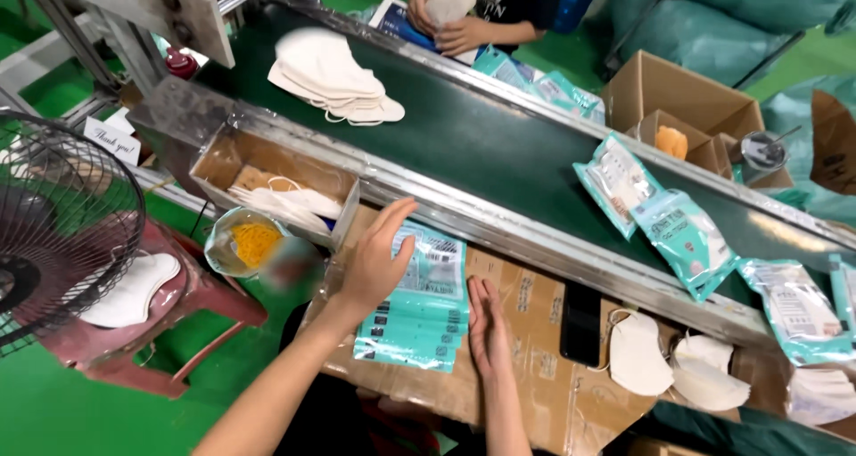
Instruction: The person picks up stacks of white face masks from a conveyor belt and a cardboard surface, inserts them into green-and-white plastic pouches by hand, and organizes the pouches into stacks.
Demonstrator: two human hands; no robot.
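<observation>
My left hand (pixel 378 258) is open with fingers spread, resting against the left side of a stack of teal mask packets (pixel 423 304) on a cardboard sheet (pixel 535 349). On the stack's right side, my right hand (pixel 488 327) stands edge-on, flat, fingers together and holding nothing. The packets lie fanned, one over another. A pile of white masks (pixel 332 74) sits on the dark green conveyor belt (pixel 473 139).
Filled teal packets (pixel 655 215) lie further right on the belt. A black phone (pixel 581 324) and loose white masks (pixel 678 362) rest on the cardboard. A cardboard tray (pixel 276 184) holds masks. Another person's hands (pixel 446 19) work across the belt. A fan (pixel 58 224) stands left.
</observation>
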